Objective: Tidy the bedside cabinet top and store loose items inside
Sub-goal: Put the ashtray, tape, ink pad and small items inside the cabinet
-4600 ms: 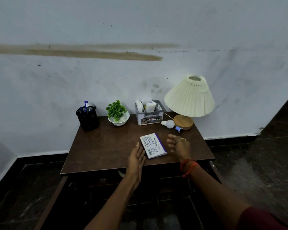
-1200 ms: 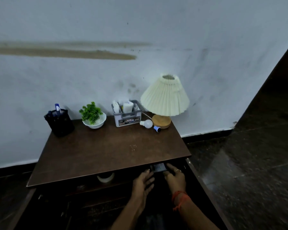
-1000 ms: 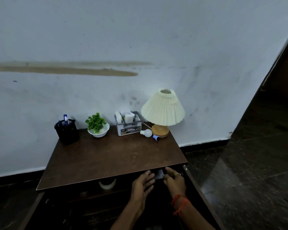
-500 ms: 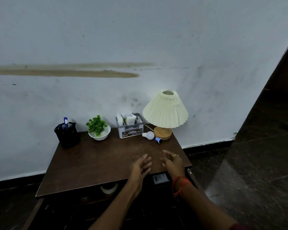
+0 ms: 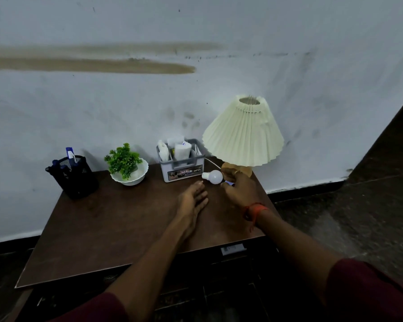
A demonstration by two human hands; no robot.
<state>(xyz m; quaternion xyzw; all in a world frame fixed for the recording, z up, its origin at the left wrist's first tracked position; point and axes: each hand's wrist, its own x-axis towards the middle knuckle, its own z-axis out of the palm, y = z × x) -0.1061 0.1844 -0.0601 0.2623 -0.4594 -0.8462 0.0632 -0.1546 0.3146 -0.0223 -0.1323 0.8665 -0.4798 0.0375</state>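
A white light bulb point(image 5: 212, 176) lies on the brown cabinet top point(image 5: 126, 219) in front of the lamp base, with a small blue piece point(image 5: 228, 182) beside it. My right hand point(image 5: 241, 188) hovers at the bulb's round end. Its thumb and fingers curve loosely around the blue piece, and contact is unclear. My left hand point(image 5: 192, 199) stretches flat over the top, fingertips just short of the bulb. The white box point(image 5: 232, 248) peeks out of the open drawer under the front edge.
Along the wall stand a black mesh pen holder point(image 5: 73, 176), a small green plant in a white bowl point(image 5: 128, 169), a grey organiser box point(image 5: 182, 162) and a pleated cream lamp point(image 5: 243, 133). A dark floor lies to the right.
The box went from the cabinet top into the drawer. Both hands have risen from the drawer and moved back across the top to the bulb.
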